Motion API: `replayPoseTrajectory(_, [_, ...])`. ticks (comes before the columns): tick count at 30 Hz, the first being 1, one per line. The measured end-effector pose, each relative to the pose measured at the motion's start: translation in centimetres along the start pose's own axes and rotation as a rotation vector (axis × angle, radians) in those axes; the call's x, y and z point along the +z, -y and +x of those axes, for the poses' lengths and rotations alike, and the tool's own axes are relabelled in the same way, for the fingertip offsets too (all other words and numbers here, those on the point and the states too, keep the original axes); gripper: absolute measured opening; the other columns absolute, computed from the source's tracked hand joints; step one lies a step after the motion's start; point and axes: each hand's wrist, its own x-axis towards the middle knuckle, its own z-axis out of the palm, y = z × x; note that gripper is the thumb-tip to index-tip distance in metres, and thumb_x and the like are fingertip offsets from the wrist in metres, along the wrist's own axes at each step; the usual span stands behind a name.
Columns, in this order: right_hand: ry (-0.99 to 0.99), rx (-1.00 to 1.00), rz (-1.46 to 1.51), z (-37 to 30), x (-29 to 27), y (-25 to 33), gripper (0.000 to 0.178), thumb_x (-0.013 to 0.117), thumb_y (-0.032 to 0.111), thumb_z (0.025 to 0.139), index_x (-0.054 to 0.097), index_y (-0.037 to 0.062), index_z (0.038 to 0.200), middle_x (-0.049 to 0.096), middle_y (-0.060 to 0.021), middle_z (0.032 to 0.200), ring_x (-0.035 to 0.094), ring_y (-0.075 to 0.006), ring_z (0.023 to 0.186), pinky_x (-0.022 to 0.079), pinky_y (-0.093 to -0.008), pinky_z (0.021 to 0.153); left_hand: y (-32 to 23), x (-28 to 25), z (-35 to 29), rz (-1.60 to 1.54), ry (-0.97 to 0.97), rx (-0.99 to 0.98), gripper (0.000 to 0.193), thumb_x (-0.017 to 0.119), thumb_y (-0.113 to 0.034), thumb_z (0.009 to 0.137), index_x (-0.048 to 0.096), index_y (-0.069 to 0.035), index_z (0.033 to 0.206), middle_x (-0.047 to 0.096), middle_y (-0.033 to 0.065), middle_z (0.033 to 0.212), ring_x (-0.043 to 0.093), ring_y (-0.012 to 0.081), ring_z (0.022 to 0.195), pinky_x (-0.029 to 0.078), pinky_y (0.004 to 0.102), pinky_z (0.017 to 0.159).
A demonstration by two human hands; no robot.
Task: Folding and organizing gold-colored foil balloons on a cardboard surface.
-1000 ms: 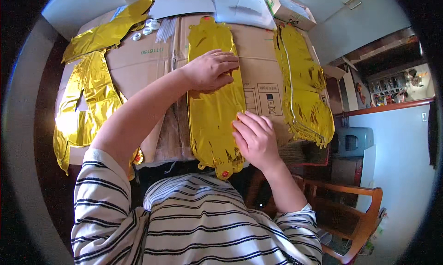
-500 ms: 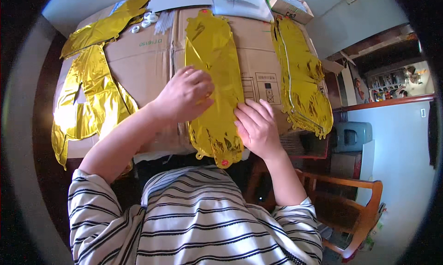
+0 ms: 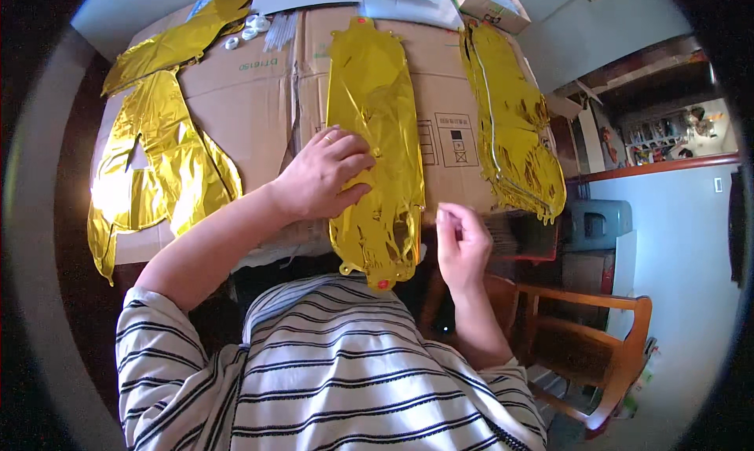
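Note:
A long gold foil balloon (image 3: 377, 97), flat and uninflated, lies lengthwise in front of me, with small tabs at both ends and a red mark at each tip. My left hand (image 3: 330, 172) rests on its left part, palm down, fingers somewhat apart and gripping nothing. Just off the balloon's right edge is my right hand (image 3: 465, 243), its fingers curled and pinched against the thumb. Whether anything small is in that pinch I cannot make out. The foil near the lower right edge is wrinkled.
Flattened cardboard (image 3: 236, 97) covers the table. More gold foil balloons lie at the left (image 3: 169, 152), far left (image 3: 181, 38) and right (image 3: 514, 121). White tape rolls (image 3: 250, 33), thin clear sticks (image 3: 280, 31) and a box (image 3: 491, 7) sit at the back. A wooden chair (image 3: 585, 302) stands lower right.
My right hand has come off the foil, moving right and toward me, its fingers now curled together. My left hand has opened and settled on the balloon, which has shifted slightly right.

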Motion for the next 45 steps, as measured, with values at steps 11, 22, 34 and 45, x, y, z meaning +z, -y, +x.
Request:
replayPoseTrajectory(11, [0.183, 0.618, 0.801, -4.2, 1.8, -2.4, 0.017, 0.071, 0.014, 0.095, 0.067, -0.0002, 0.102, 0.069, -0.0004, 0.089, 0.060, -0.0060, 0.077, 0.048, -0.0225, 0.070, -1.1, 0.6, -0.2, 0.003, -0.014, 0.022, 0.040, 0.078, -0.016, 0.078, 0.066, -0.002, 0.113, 0.061, 0.0168, 0.114, 0.058, 0.0379, 0.110, 0.046, 0.0485, 0.101])
replayPoseTrajectory(22, [0.277, 0.679, 0.865, -4.6, 2.4, -2.9, 0.009, 0.068, 0.010, 0.095, 0.067, 0.0026, 0.100, 0.068, -0.0002, 0.087, 0.064, -0.0074, 0.076, 0.053, -0.0235, 0.069, 0.3, -0.7, -0.1, 0.052, 0.012, 0.024, 0.050, 0.078, -0.018, 0.080, 0.062, -0.003, 0.124, 0.056, 0.0194, 0.131, 0.050, 0.0416, 0.128, 0.041, 0.0515, 0.109])
replayPoseTrajectory(34, [0.274, 0.829, 1.001, -2.9, 1.4, 0.4, 0.033, 0.065, 0.029, 0.098, 0.067, -0.0027, 0.106, 0.071, -0.0056, 0.097, 0.066, -0.0117, 0.078, 0.053, -0.0260, 0.070, 0.5, -0.1, -0.5, 0.070, 0.036, -0.029, 0.060, 0.081, -0.022, 0.077, 0.060, -0.004, 0.130, 0.053, 0.0210, 0.138, 0.047, 0.0431, 0.132, 0.040, 0.0522, 0.111])
replayPoseTrajectory(45, [0.241, 0.737, 0.913, -4.1, 2.9, -1.4, 0.020, 0.076, 0.015, 0.089, 0.073, 0.0007, 0.103, 0.073, -0.0024, 0.095, 0.065, -0.0099, 0.082, 0.050, -0.0271, 0.080, -1.6, 0.4, -0.8, 0.051, 0.033, -0.037, 0.053, 0.078, -0.023, 0.081, 0.061, -0.003, 0.127, 0.055, 0.0193, 0.135, 0.050, 0.0413, 0.129, 0.042, 0.0515, 0.109])
